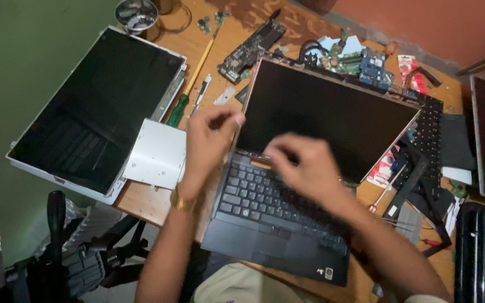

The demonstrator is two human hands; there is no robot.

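At the middle of the wooden worktop [152,205] lies an open black laptop [279,224], the left hand [209,140] pinching its bare screen panel [326,118] at nine o'clock with closed fingers, the blurred right hand [304,165] curled at the hinge.

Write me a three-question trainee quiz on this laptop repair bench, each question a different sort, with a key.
1. True or false: the left hand is at the left edge of the laptop screen panel.
2. Which lies left of the laptop? A) a spare screen panel B) a soldering iron C) a mug
3. Fill in: the screwdriver beside the silver drive has a ____ handle.

Key: 1 true; 2 A; 3 green. The right hand, blurred, is at the panel's lower edge by the keyboard.
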